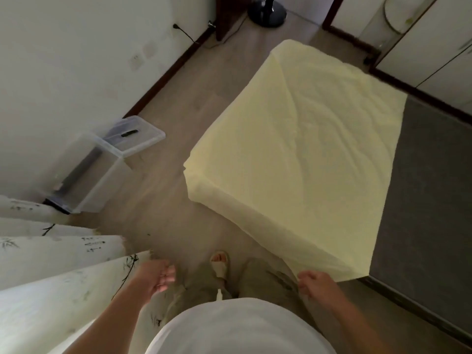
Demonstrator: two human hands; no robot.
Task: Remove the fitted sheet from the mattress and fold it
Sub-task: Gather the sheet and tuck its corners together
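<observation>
At the foot of the bed, near corner: right hand (pixel 315 283) curled round the loose hem of the pale yellow cotton fitted sheet (pixel 293 149), gripping right at the corner, likely because the elastic pocket peels off most easily from there; left hand (pixel 155 275) hanging free beside the patterned white curtain (pixel 58 264), fingers loosely bent, nothing in it, probably kept spare for the next corner. Sheet spread over most of the dark grey mattress (pixel 429 187), already off along the right side, grey surface bare there; left and far corners seemingly tucked over the mattress edge, so removal judged partly done, folding not begun. Wrinkles fanning toward the gripped corner, suggesting tension from the pull. On the wooden floor (pixel 204 85), well apart from the bed: clear plastic storage box (pixel 89 172) with its lid leaning at the wall, black fan base (pixel 267 11) farther off. Sandalled foot (pixel 219 264) planted just beside the bed.
</observation>
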